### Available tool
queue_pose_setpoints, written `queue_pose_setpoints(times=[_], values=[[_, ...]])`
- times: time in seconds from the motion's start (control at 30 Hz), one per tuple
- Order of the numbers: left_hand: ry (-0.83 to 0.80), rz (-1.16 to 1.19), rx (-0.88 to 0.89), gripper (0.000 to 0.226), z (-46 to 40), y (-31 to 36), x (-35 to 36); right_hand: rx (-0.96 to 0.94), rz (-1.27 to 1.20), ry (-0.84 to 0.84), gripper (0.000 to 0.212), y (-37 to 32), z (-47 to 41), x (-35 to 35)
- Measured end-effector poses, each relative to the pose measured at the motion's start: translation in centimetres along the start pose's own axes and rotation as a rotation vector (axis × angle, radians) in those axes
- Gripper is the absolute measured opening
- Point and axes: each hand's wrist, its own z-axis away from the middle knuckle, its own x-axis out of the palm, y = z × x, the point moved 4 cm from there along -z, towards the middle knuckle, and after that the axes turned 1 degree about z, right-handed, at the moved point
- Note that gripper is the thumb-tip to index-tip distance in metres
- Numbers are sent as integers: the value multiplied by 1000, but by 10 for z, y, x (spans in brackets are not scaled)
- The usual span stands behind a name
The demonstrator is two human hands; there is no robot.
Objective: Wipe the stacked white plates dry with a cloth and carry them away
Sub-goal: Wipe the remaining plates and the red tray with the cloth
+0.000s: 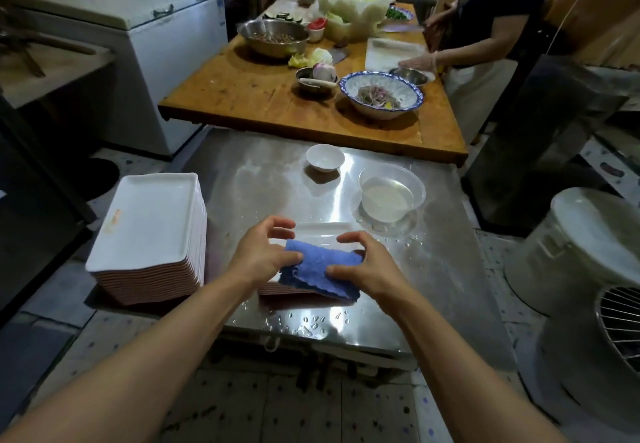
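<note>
Both hands meet over a blue cloth (320, 271) folded small: the left hand (261, 252) pinches its left edge with the thumb while the other fingers curl loosely above it, and the right hand (363, 266) grips the right edge, thumb on top and fingers bent over the far side. The cloth lies on a low stack of white rectangular plates (318, 234) whose pinkish edges show beneath it, the top plate glistening wet. Just to the left stands a much taller stack of the same plates (149, 221), its top plate marked with a small reddish smear near the left rim. Both stacks sit on a stainless steel table (433, 269) beaded with water drops; farther back on it are a small white bowl (325, 158) and a clear plastic bowl (391, 193) holding cloudy liquid. Beyond lies a wooden table (242, 96) crowded with metal bowls, cabbage and a blue-rimmed bowl (381, 94), where another person (485, 27) works. A white chest freezer (138, 20) stands to the left. No readable writing shows anywhere.
</note>
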Motion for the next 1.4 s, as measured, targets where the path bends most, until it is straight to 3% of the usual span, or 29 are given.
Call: queue_pose_setpoints(times=[0.07,0.17,0.23,0.3,0.33,0.4,0.47,0.53,0.63,0.73,0.83,1.03,1.27,1.4], values=[[38,-65,-41,44,-7,-12,3,90,-36,20,19,10,-6,4],[64,-160,-82,35,-18,-29,0,108,-8,193,18,18,-22,-6],[103,-264,-75,35,-23,-38,-7,-7,61,344,14,11,-31,-14],[180,-406,-103,40,-27,-48,-17,-192,300,483,17,5,-39,-18],[206,-470,-134,43,-29,-54,-22,-253,491,479,19,6,-43,-15],[208,-535,-215,50,-31,-65,-27,-232,872,273,22,20,-53,4],[171,-547,-281,55,-31,-74,-26,-146,1025,63,25,41,-57,23],[130,-550,-312,58,-30,-81,-25,-154,977,90,32,46,-57,28],[108,-473,-322,58,-31,-88,-23,-223,898,196,15,42,-64,21],[128,-349,-328,61,-30,-91,-20,-195,998,44,25,51,-71,20],[141,-257,-342,59,-29,-94,-21,-204,1005,34,27,59,-67,33],[124,-152,-340,58,-32,-99,-24,-420,974,-45,23,38,-53,107],[96,-254,-236,51,-39,-104,-28,-363,876,-97,37,16,-95,146],[98,-354,-221,52,-40,-103,-26,-408,935,-49,32,7,-118,142]])
